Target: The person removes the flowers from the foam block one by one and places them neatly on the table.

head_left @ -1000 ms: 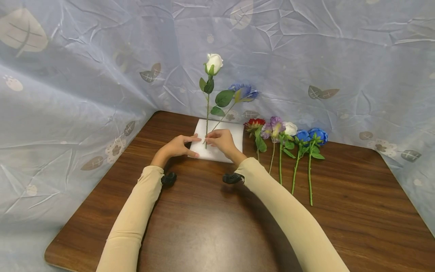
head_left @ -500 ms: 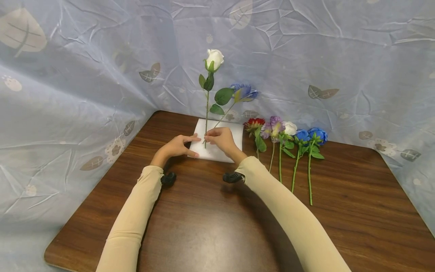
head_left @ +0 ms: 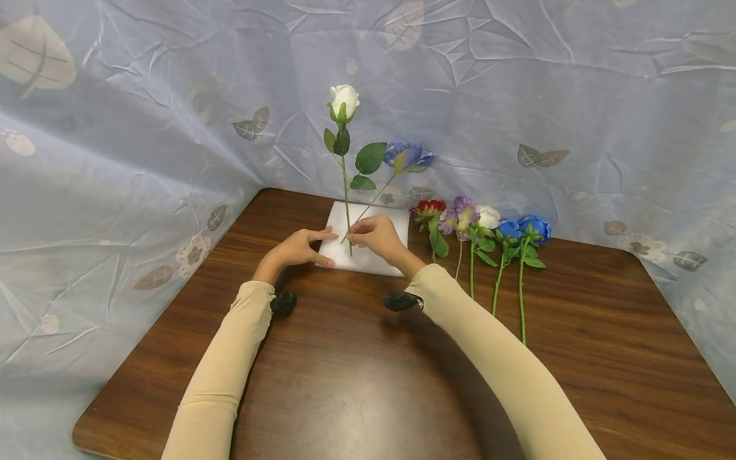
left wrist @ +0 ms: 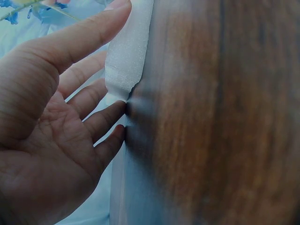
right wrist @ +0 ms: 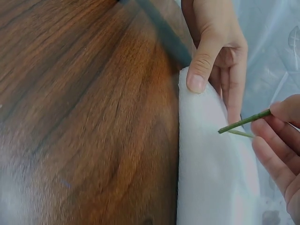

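Observation:
A long-stemmed artificial white rose [head_left: 345,102] stands nearly upright in my right hand [head_left: 376,237], its stem pinched low between thumb and fingers. The bare cut end of that green stem [right wrist: 243,122] points down close over a white foam block [head_left: 368,260] in the right wrist view. Behind it, a blue flower [head_left: 409,156] on a thin stem leans to the right, its lower end at the foam. My left hand [head_left: 296,248] rests at the foam's left side with thumb and fingers spread; its thumb [right wrist: 199,77] lies on the block's top.
Right of the foam, a row of artificial flowers lies on the brown wooden table [head_left: 322,370]: a red one [head_left: 428,209], a purple one [head_left: 460,214], a white one [head_left: 488,217] and blue ones [head_left: 535,229]. A patterned grey-blue curtain [head_left: 172,96] hangs behind.
The white rose first rose slightly, then its head tipped left while the lower stem end shifted a little right and down. My left hand stays at the foam.

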The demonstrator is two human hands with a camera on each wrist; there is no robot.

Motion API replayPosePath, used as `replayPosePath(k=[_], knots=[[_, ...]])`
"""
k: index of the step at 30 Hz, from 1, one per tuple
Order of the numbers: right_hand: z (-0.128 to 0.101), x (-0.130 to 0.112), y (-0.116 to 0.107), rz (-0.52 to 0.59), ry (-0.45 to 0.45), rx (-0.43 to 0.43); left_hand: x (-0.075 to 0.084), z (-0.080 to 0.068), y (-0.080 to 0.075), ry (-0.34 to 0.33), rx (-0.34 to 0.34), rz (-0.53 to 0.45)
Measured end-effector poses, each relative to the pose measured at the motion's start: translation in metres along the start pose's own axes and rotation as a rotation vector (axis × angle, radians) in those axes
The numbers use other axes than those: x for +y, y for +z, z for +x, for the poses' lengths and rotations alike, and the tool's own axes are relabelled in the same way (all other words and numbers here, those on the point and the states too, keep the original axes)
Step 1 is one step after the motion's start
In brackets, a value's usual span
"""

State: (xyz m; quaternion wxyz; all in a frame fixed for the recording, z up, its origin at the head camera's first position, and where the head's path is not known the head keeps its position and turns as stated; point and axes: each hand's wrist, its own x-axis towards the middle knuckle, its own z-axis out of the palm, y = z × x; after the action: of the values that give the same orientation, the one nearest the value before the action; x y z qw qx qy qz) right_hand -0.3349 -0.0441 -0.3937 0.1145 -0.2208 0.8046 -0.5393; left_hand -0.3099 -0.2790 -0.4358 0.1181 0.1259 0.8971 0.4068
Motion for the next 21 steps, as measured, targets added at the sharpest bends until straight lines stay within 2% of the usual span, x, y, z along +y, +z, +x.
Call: replayPosePath(k=[21], knots=[[-0.032,0.002,-0.052,-0.134,-0.012,-0.184,0.000,0.000,0.001,-0.012,-0.002,-0.013]])
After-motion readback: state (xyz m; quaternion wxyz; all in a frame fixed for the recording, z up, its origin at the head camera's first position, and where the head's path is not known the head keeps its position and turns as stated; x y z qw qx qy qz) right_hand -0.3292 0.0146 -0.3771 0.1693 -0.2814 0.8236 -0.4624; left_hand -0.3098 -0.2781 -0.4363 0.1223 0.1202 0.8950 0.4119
